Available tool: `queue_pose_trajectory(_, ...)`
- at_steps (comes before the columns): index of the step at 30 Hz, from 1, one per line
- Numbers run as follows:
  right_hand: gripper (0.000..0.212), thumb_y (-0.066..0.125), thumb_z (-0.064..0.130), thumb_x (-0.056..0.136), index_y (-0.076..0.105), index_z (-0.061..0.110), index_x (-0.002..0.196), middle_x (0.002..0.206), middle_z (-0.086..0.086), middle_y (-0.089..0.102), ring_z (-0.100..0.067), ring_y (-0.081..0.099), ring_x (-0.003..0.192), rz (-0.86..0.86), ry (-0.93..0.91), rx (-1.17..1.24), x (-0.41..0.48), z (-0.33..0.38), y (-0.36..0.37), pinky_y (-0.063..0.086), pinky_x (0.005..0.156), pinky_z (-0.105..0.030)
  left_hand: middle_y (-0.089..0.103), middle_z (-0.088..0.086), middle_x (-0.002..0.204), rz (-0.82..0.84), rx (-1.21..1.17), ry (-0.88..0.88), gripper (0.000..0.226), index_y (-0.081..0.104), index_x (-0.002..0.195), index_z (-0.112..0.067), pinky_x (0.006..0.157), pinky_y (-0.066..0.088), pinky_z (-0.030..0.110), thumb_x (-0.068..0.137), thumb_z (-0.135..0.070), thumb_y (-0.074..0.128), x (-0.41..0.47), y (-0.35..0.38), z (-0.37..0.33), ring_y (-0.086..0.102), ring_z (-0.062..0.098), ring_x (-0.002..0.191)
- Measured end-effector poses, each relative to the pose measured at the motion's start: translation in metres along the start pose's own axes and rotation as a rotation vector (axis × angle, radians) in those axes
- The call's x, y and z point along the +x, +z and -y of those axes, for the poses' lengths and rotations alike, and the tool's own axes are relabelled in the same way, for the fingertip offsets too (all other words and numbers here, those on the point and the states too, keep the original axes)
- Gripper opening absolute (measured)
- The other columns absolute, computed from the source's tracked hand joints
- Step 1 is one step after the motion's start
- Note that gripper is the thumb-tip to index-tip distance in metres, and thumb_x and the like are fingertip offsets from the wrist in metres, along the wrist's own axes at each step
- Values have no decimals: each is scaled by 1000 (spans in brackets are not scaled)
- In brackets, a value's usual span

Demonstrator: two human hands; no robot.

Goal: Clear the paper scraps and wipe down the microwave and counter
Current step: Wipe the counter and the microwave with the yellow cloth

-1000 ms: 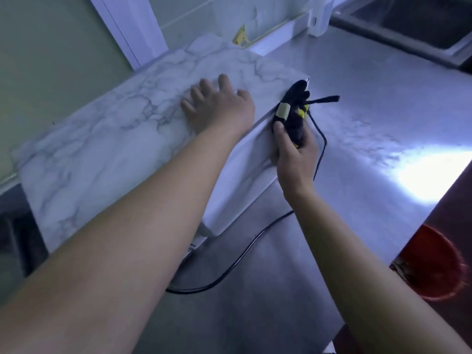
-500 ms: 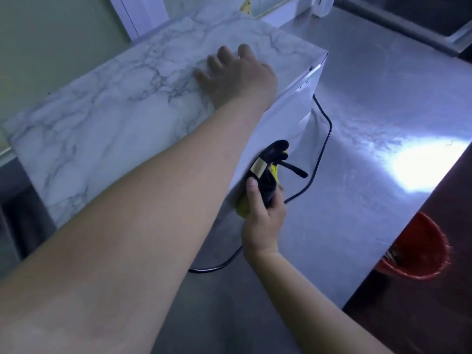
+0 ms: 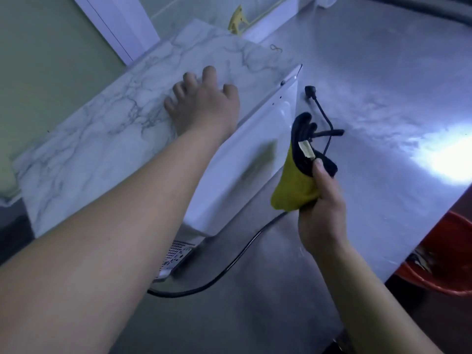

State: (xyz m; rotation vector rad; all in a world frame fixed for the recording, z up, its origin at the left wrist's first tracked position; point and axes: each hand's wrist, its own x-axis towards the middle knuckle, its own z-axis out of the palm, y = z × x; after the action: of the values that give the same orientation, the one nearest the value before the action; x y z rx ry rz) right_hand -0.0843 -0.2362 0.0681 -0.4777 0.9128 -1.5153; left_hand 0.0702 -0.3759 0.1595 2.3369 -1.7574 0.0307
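The microwave (image 3: 107, 139) has a marble-patterned top and a white side, and it sits on the steel counter (image 3: 370, 80). My left hand (image 3: 204, 106) presses flat on its top near the right edge, fingers spread. My right hand (image 3: 319, 203) grips a yellow and black cloth (image 3: 296, 180) with a small tan tag, held just off the microwave's white side panel. A smear shows on that panel beside the cloth.
A black power cord (image 3: 229, 267) runs from under the microwave across the counter, its plug (image 3: 310, 92) lying beyond the microwave's corner. A red bucket (image 3: 444, 261) stands below the counter's right edge. A yellow item (image 3: 237, 21) lies by the back wall.
My right hand with the cloth has come away from the microwave's side panel, to the right. My left hand has stayed on the microwave's top.
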Motion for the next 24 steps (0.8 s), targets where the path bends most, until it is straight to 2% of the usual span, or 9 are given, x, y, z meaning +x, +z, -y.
queue_pose_trajectory(2, 32, 66, 40, 81, 76, 28, 109, 119, 12, 68, -12, 60, 120, 69, -172, -155, 22, 12, 12, 46, 92, -25, 41, 6, 140, -10, -17, -6, 42, 45, 134, -31, 107, 23, 46, 95, -43, 35, -1, 0, 0, 35, 29, 131)
queue_pose_trajectory(4, 40, 64, 43, 77, 70, 32, 116, 153, 2, 45, -20, 24, 151, 172, -281, -385, 40, 9, 29, 25, 118, -44, 41, 5, 141, -11, -22, -4, 44, 44, 137, -32, 107, 23, 45, 95, -43, 35, -1, 1, -1, 35, 28, 131)
queue_pose_trajectory(5, 45, 65, 44, 78, 63, 32, 121, 160, -3, 34, -21, 11, 155, 201, -314, -506, 46, 4, 38, 16, 123, -49, 41, 5, 141, -11, -23, -2, 45, 44, 138, -32, 107, 23, 45, 96, -44, 35, -1, 1, 0, 35, 28, 131)
queue_pose_trajectory(7, 55, 67, 45, 82, 45, 38, 132, 164, -6, 23, -24, 2, 155, 152, -401, -695, 53, -12, 49, 6, 124, -45, 41, 5, 141, -21, -24, -6, 45, 44, 138, -32, 108, 23, 44, 95, -44, 35, -1, 1, 1, 35, 27, 132)
queue_pose_trajectory(9, 63, 64, 49, 85, 42, 32, 142, 164, -8, 24, -31, 7, 155, 35, -507, -767, 58, -29, 55, 8, 122, -41, 41, 4, 141, -32, -27, -12, 45, 44, 138, -33, 108, 23, 44, 95, -44, 35, 1, 1, 2, 35, 26, 132)
queue_pose_trajectory(13, 65, 62, 40, 85, 53, 3, 137, 154, -27, 35, -47, 24, 147, -168, -640, -685, 71, -57, 55, 22, 118, -60, 41, 2, 141, -31, -23, -4, 47, 43, 138, -35, 108, 22, 45, 94, -46, 34, 2, 5, 2, 35, 26, 132)
queue_pose_trajectory(17, 62, 59, 40, 86, 49, 8, 138, 149, -30, 41, -48, 34, 141, -266, -642, -585, 77, -80, 51, 29, 112, -62, 42, 3, 140, -45, -10, -13, 48, 44, 138, -35, 108, 23, 45, 93, -47, 33, 5, 6, 4, 36, 28, 132)
queue_pose_trajectory(21, 66, 59, 42, 88, 47, 7, 143, 150, -24, 43, -36, 35, 143, -301, -615, -533, 83, -92, 44, 29, 113, -61, 42, 2, 139, -43, -12, 2, 50, 42, 139, -35, 108, 22, 44, 92, -48, 30, 4, 7, 4, 35, 28, 132)
queue_pose_trajectory(24, 65, 59, 43, 86, 48, 11, 142, 147, -12, 48, -35, 39, 141, -317, -529, -443, 79, -89, 46, 29, 114, -60, 42, 2, 139, -33, -15, -12, 49, 43, 138, -35, 109, 23, 44, 92, -48, 30, 3, 5, 4, 35, 27, 132)
